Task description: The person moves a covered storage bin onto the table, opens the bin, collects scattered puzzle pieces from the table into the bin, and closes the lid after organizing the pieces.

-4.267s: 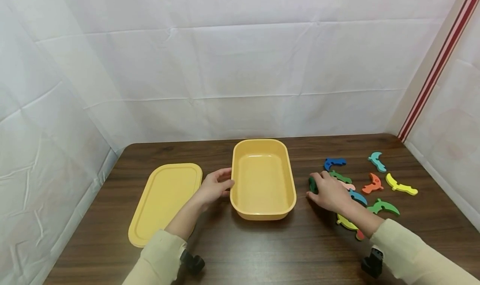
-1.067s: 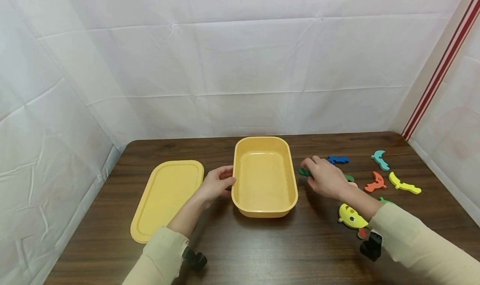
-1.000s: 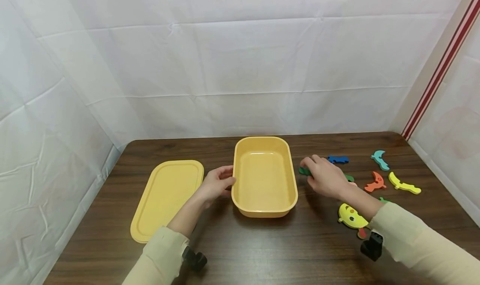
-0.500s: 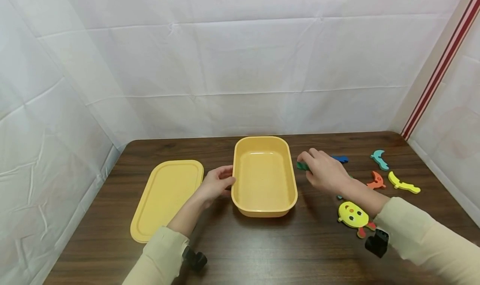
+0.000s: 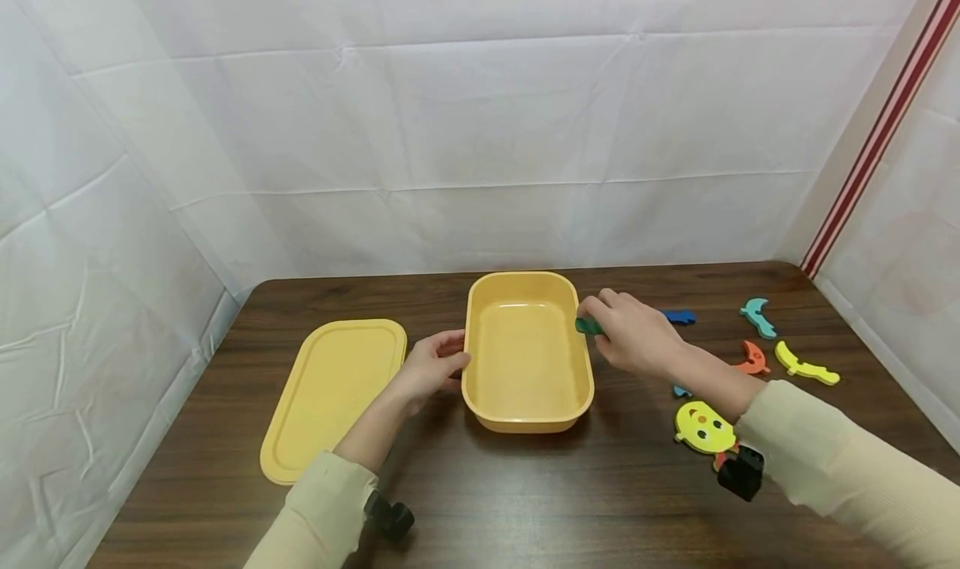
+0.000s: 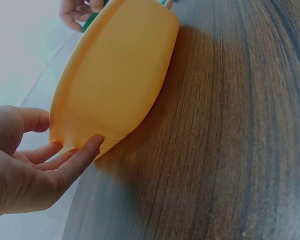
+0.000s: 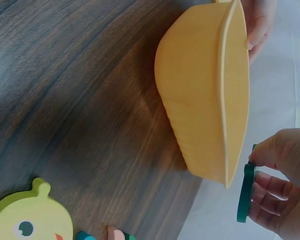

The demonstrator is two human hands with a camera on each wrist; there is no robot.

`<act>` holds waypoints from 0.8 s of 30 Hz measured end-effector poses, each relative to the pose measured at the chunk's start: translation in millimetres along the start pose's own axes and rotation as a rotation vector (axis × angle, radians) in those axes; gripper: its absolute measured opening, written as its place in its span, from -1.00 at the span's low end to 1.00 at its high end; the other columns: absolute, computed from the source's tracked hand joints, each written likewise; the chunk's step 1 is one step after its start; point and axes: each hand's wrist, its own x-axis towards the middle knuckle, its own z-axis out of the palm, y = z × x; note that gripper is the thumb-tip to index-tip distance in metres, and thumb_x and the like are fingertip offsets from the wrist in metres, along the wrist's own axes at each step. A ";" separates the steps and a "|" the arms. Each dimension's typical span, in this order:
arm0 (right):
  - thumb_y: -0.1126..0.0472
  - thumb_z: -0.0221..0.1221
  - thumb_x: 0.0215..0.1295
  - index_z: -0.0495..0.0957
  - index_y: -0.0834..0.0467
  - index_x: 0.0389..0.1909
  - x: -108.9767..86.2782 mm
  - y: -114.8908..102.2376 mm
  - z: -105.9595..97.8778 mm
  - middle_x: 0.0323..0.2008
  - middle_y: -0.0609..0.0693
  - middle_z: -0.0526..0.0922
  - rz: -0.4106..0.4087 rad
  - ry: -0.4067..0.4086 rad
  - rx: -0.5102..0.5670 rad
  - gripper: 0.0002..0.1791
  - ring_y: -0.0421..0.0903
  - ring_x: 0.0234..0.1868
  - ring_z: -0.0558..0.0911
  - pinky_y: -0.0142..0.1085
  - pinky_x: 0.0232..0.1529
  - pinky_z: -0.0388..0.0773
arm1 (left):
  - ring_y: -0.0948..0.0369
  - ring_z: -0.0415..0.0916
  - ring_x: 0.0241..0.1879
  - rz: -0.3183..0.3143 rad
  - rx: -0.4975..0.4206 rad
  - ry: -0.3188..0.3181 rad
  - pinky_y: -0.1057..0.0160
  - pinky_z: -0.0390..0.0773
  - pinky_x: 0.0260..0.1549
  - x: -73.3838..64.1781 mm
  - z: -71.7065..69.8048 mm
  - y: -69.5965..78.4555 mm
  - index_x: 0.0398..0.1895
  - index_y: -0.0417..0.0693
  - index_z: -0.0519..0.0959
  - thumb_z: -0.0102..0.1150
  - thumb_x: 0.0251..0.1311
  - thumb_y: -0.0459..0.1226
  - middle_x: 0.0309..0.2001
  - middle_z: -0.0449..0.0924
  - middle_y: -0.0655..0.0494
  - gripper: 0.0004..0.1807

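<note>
At the yellow box's [image 5: 528, 426] left wall, the left hand [image 5: 431, 373] was rested, fingers relaxed.
Farther back, a green piece [image 5: 588, 326] was pinched by the right hand [image 5: 633, 333] near the box's right rim; at far right, a turquoise piece [image 5: 760, 318] was seen on the table [image 5: 517, 502].

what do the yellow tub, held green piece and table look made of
Yellow tub: likely plastic, smooth and satiny, from its soft highlights and molded rim.
Green piece: painted wood or dense foam, perhaps; its even color and smooth edge leave it open.
Table: wood or laminate, slightly glossy; grain and pale reflections show.
</note>
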 end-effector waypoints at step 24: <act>0.35 0.18 0.08 0.49 0.12 -0.11 26.8 -34.8 6.4 -0.33 0.00 0.45 -0.052 -0.094 0.052 -0.69 -0.14 -0.41 0.43 -0.40 -0.52 0.41 | -0.06 0.51 -0.01 0.010 -0.026 -0.021 0.07 0.62 -0.24 1.0 -1.3 -1.9 0.25 -0.23 0.29 0.00 0.24 -0.40 0.15 0.41 -0.21 -0.52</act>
